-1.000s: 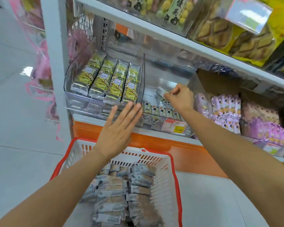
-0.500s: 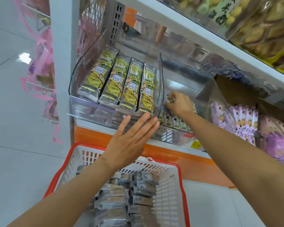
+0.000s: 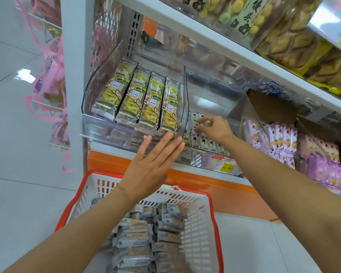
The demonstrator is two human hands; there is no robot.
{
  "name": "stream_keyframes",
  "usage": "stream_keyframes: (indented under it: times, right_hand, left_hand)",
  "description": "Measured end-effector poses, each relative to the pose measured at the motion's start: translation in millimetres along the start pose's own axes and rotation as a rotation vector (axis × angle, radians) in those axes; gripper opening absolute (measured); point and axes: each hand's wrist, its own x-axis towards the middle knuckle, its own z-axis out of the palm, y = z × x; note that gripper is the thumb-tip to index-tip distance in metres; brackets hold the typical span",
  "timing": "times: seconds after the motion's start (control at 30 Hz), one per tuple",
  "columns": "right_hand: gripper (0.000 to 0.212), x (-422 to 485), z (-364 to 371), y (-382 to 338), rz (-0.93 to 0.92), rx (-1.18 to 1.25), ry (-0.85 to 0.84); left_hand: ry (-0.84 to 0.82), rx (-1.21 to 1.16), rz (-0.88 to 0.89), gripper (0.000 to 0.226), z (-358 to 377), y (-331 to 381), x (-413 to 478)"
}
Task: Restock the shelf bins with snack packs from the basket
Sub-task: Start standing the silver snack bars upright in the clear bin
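Head camera: right hand (image 3: 215, 128) pinches a small dark-patterned snack pack (image 3: 197, 123) inside the clear middle bin (image 3: 203, 157). Left hand (image 3: 152, 164), fingers straight, presses the neighbouring bin (image 3: 106, 131) (yellow packs (image 3: 130, 95) inside). Grey-wrapped packs (image 3: 138, 239) fill the red-rimmed basket (image 3: 83, 186) below.

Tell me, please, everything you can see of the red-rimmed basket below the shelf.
The basket looks plastic, with white slotted walls under a red rim. It sits upright and open-topped, just in front of the shelf's orange base. Grey-and-brown snack packs lie in rough stacks inside and fill much of it. Its near end is cut off by the frame. Nothing but the packs is seen touching it.
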Motion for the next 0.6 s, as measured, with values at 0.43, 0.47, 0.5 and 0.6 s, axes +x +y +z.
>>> stream_keyframes:
  times: [0.43,0.47,0.5,0.6]
  right_hand:
    - [0.018,-155,-19,-5,-0.500,0.540,0.166]
    - [0.017,-165,-11,0,-0.497,0.557,0.157]
    - [0.016,-172,-1,6,-0.482,0.572,0.148]
    - [0.015,-189,42,32,-0.425,0.564,0.092]
  left_hand:
    - [-0.204,-0.056,0.022,0.082,-16,35,-27]
    - [-0.241,-0.074,0.025,0.080,-15,38,-30]
    - [-0.291,-0.087,0.030,0.079,-13,40,-33]
    - [-0.478,-0.105,0.032,0.084,-5,44,-42]
